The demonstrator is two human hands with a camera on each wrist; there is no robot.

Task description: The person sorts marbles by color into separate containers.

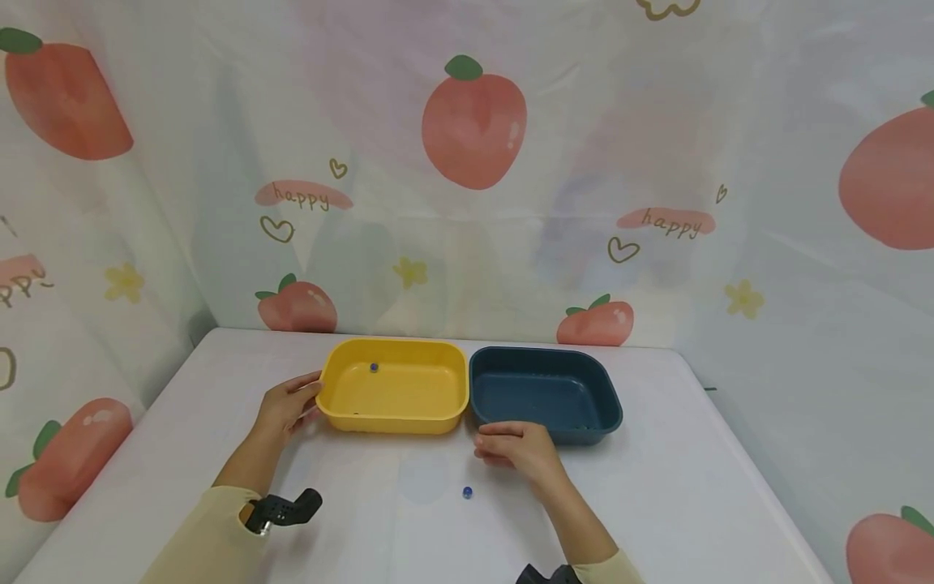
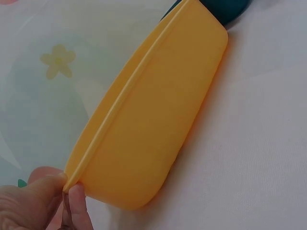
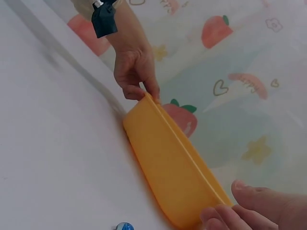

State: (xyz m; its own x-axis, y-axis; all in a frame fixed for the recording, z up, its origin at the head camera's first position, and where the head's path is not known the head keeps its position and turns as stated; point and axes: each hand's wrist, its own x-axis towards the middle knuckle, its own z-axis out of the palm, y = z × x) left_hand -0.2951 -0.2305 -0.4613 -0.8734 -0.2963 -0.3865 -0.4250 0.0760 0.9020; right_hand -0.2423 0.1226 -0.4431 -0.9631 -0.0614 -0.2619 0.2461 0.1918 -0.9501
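Observation:
My left hand [image 1: 287, 405] pinches the left end of a yellow plastic tray [image 1: 394, 425], thumb on one side of the rim and fingers on the other. Inside that tray lies a small dark blue ball [image 1: 374, 367]. In front of the dark blue tray's [image 1: 546, 396] near left corner is my right hand [image 1: 520, 448], its thumb apart from the loosely bent fingers and nothing between them. Another small blue ball [image 1: 468, 492], glossy like a marble in the right wrist view, lies on the table in front of this hand and to its left.
The two trays stand side by side, nearly touching, towards the back of a white-covered table [image 1: 350, 519]. Behind them hangs a pale curtain [image 1: 474, 243] printed with peaches. Black straps with small devices [image 1: 284, 511] sit on both wrists.

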